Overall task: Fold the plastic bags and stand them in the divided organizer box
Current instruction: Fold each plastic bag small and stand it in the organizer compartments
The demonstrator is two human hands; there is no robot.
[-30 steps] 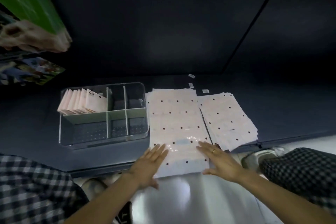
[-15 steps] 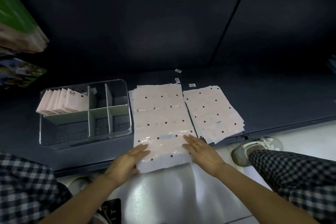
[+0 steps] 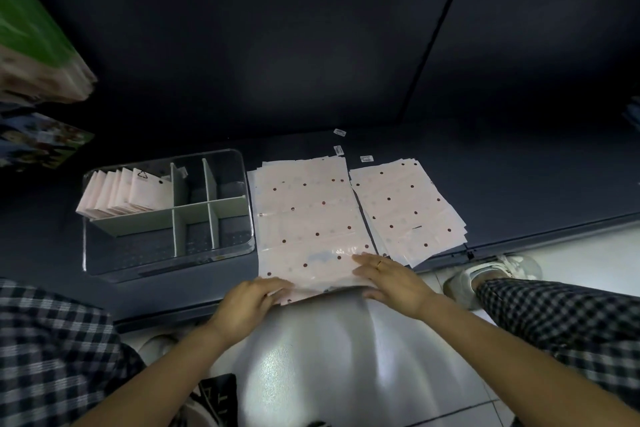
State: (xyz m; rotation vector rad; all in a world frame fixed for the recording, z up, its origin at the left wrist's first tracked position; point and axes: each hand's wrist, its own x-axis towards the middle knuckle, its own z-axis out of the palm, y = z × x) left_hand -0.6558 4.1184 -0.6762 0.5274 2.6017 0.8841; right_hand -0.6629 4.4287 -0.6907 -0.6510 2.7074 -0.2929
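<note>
Ok so here's my view off the head cam. I've got a pale pink plastic bag with dark red dots (image 3: 308, 218) lying flat on the dark blue-grey counter (image 3: 519, 184), long axis running straight away from me, near short edge hanging just past the counter's front lip. It sits on top of a few more of the same bags, whose edges peek out along its left side.

My left hand (image 3: 251, 302) is at the near left corner with the fingers curled over the edge of the bag, looks like it's pinching it, though I can't see the thumb. My right hand (image 3: 391, 279) is lying flat on the near right part of the bag, fingers straight and spread a bit, gold ring (image 3: 380, 263) on one finger, just pressing down.

Just right of that bag there's a loose fanned stack of the same dotted pink bags (image 3: 405, 208), long axis tilted a bit, far end leaning left.

Left of the bag, almost touching it, is the clear plastic organizer box with grey-green dividers (image 3: 166, 218). A row of folded pink bags (image 3: 124, 196) stands on edge in its far left compartment, leaning left. The other compartments I can see hold nothing.

Three small white labels (image 3: 366, 158) lie on the counter past the bags.
</note>
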